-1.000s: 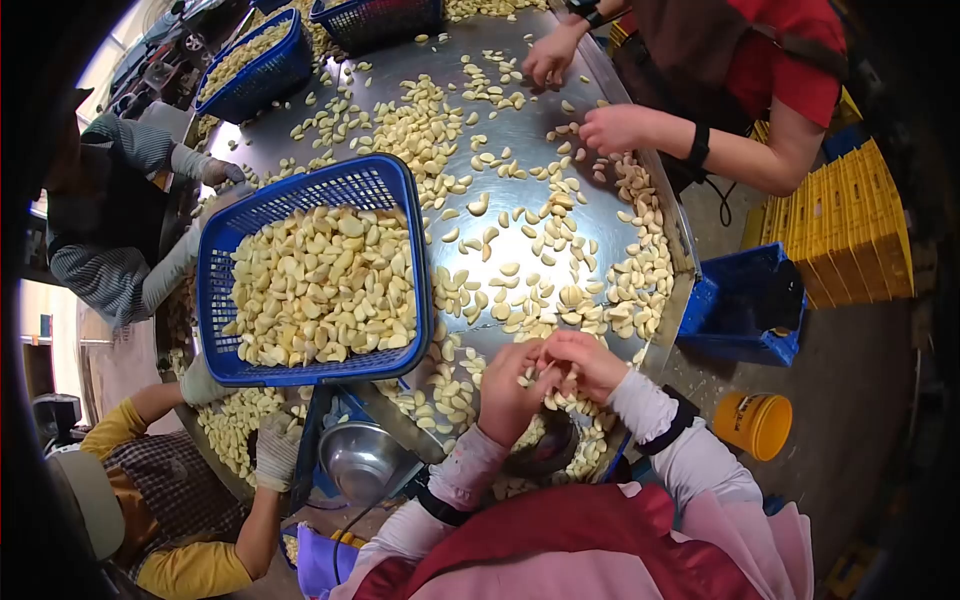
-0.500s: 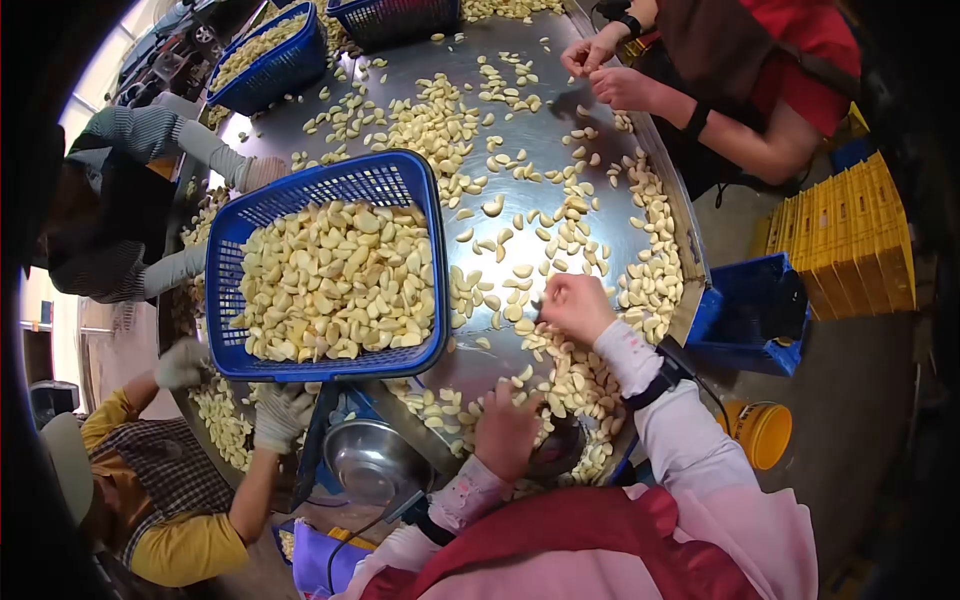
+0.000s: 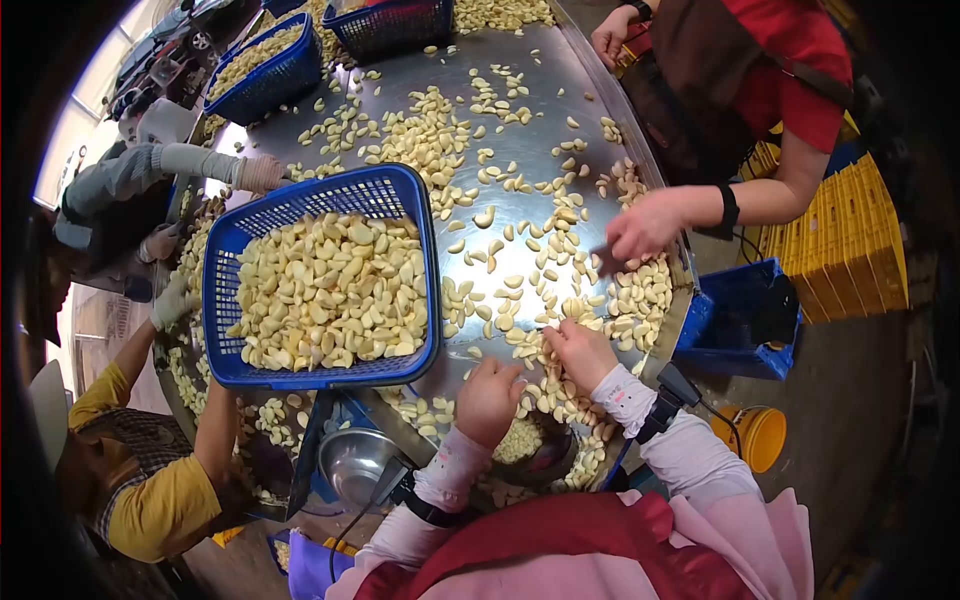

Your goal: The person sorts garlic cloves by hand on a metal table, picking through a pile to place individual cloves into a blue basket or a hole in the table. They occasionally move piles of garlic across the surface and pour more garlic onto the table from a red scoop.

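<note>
Stainless steel table [image 3: 540, 150], glare at its far left corner. Grey concrete floor [image 3: 850, 400] on the right. Stacked yellow crates [image 3: 845, 235] off the right edge. Blue crate [image 3: 740, 315] and orange bucket [image 3: 755, 435] on the floor by the near right corner. Bright daylight opening [image 3: 70, 140], far left.

Right of the blue basket [image 3: 330, 378], the left hand [image 3: 488, 398] curls its fingers under, hiding whether they grip anything; the fingertips of the right hand [image 3: 580, 352] vanish among garlic cloves [image 3: 556, 398]. Far beyond it, a second basket [image 3: 395, 28] is cut off.

Both hands [image 3: 487, 398] [image 3: 580, 352] rest among garlic cloves [image 3: 560, 395] beside a blue basket [image 3: 232, 240].
</note>
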A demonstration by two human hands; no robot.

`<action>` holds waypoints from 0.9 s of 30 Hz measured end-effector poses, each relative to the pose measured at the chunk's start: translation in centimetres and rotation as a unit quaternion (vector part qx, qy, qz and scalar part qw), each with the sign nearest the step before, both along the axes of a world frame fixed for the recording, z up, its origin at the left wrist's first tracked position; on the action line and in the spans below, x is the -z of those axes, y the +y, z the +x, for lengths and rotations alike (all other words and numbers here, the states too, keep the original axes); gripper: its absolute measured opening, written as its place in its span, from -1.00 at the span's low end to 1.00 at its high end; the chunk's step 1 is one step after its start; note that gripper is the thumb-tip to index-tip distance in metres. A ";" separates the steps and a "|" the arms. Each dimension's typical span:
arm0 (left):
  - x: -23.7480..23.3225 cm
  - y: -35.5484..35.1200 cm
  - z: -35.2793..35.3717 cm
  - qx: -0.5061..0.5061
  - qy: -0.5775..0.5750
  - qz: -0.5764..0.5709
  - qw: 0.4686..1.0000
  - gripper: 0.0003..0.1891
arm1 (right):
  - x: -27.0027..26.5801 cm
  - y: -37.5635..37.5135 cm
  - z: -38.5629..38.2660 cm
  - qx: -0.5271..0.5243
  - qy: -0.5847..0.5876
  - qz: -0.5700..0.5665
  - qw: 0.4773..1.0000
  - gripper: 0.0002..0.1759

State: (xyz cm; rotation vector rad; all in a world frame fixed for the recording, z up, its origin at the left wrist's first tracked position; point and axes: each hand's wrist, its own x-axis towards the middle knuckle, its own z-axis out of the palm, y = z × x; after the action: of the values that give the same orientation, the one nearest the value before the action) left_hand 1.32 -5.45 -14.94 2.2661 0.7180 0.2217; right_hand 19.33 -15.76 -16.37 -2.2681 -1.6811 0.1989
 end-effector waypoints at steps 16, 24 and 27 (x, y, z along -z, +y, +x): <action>-0.2 0.4 -3.0 -0.021 -0.054 -0.048 0.997 -0.78 | -8.7 9.9 -1.8 0.061 0.149 0.243 0.957 -0.82; -0.7 -0.2 2.4 -0.005 -0.087 -0.136 0.987 -0.68 | -2.1 0.5 5.1 0.045 0.103 -0.034 0.993 -0.78; -0.4 -0.8 4.2 -0.058 -0.160 -0.227 0.959 -0.59 | -2.7 0.6 3.1 0.126 0.600 0.054 0.788 -0.77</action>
State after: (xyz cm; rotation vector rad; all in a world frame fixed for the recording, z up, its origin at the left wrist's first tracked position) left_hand 5.54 -6.25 -14.57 1.7031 0.6503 0.4230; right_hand 22.41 -15.14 -13.68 -1.5485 -0.6539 1.1451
